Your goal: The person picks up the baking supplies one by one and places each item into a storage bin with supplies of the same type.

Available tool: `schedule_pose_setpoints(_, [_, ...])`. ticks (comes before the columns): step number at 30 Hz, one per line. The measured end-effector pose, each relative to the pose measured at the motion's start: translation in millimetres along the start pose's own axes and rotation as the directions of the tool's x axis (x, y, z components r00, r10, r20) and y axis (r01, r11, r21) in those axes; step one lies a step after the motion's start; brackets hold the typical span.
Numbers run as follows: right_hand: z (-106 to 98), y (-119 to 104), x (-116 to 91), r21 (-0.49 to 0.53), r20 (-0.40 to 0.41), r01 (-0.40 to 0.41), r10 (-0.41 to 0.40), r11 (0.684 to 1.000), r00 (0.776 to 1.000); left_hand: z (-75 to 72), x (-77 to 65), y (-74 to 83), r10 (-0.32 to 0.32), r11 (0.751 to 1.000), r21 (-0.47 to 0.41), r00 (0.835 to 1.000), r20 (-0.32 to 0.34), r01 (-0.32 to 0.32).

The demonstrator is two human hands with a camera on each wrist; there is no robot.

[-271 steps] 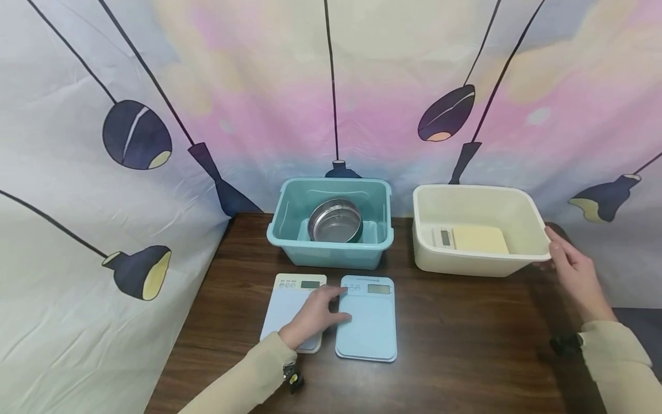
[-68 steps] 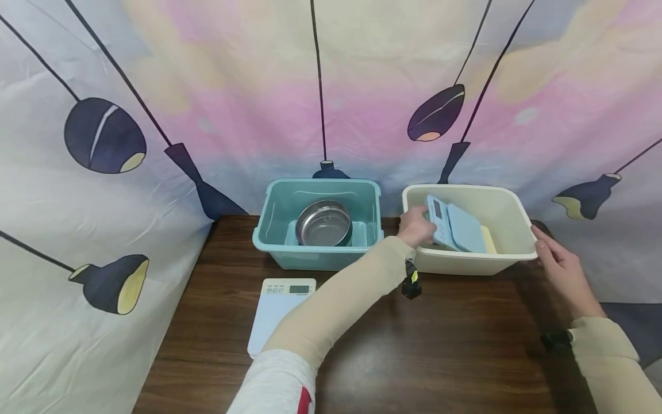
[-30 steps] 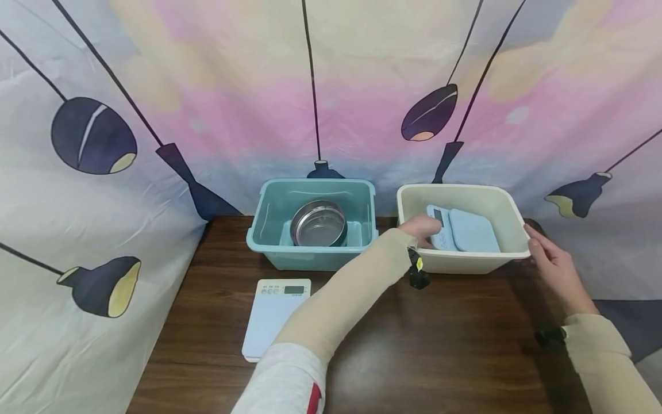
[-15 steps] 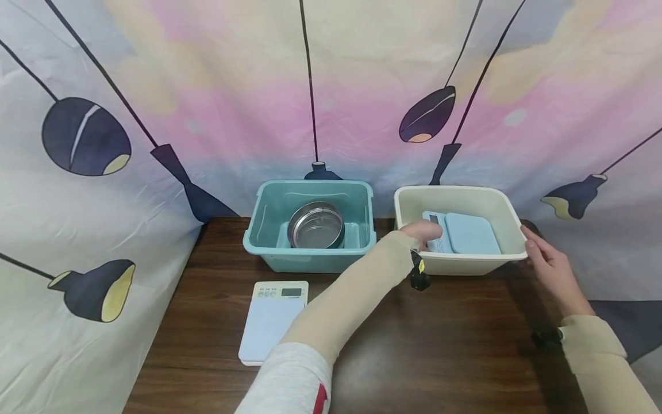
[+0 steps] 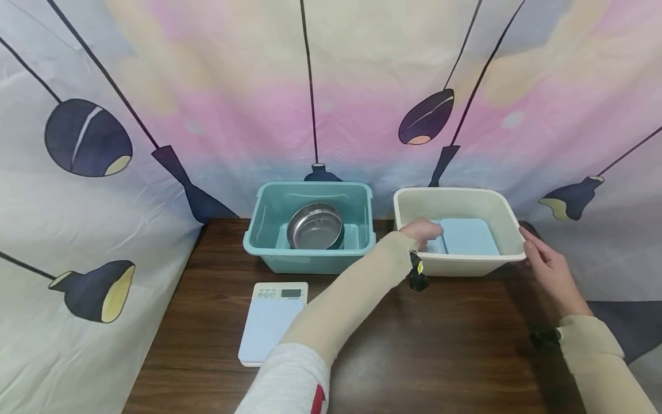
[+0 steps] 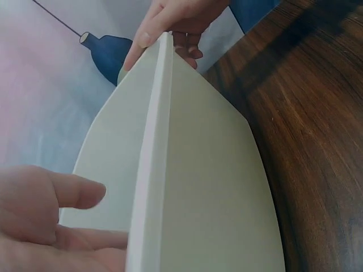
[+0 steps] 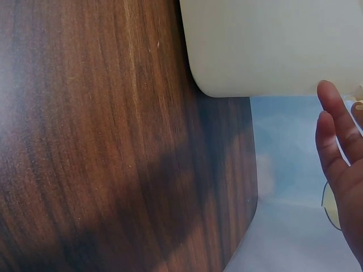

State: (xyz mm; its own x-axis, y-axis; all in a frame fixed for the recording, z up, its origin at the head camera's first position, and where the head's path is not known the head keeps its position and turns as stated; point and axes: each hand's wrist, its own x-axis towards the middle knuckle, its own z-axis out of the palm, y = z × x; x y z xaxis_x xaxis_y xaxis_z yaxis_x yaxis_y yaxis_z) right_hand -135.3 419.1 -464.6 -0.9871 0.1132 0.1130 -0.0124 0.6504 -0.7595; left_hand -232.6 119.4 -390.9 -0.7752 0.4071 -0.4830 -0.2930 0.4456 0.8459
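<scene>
Blue scale [image 5: 469,236], print [image 5: 437,247] unreadably small

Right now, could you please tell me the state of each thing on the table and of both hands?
Teal tub: upright, open.
Metal pan: open side up, inside the teal tub.
Cream tub: upright, open.
Blue scale: in the cream tub, partly hidden.
White scale: lying on the table, screen unreadable.
Left hand: inside the cream tub, grip unclear.
Right hand: holding the cream tub's rim.

Left arm [image 5: 343,302] outstretched; hands [image 5: 421,231] apart
</scene>
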Motion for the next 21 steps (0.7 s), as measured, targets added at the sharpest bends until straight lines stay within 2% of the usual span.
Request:
schedule_pose_setpoints(4, [1.4,0.8,-0.7,0.005,-0.01,0.011,-0.011,1.0,1.0,-3.9,-7.9,0.4,0.029,0.993,-0.114,0.999,0.032,-0.026])
schedule_pose_setpoints(6, [1.4,1.8,-1.4,0.012,-0.022,0.018,-0.018,1.0,1.0,-6.4,-10.8,1.4,0.06,0.981,-0.185,0.997,0.054,-0.049])
schedule_pose_setpoints(11, [1.1,5.5,-2.6,0.048,-0.03,0.038,-0.037,0.998,0.999,-16.3,-17.6,2.2,0.124,0.953,-0.289,0.986,0.11,-0.088])
schedule_pose_setpoints(16, [1.0,6.9,-2.7,0.051,-0.03,0.043,-0.042,0.998,0.999,-29.6,-30.4,-0.4,0.166,0.958,-0.258,0.974,0.153,-0.123])
schedule_pose_setpoints(21, [3.4,7.8,-1.1,0.066,-0.016,0.03,-0.029,0.997,0.999,-39.9,-45.0,-7.0,0.165,0.97,-0.206,0.97,0.18,-0.127])
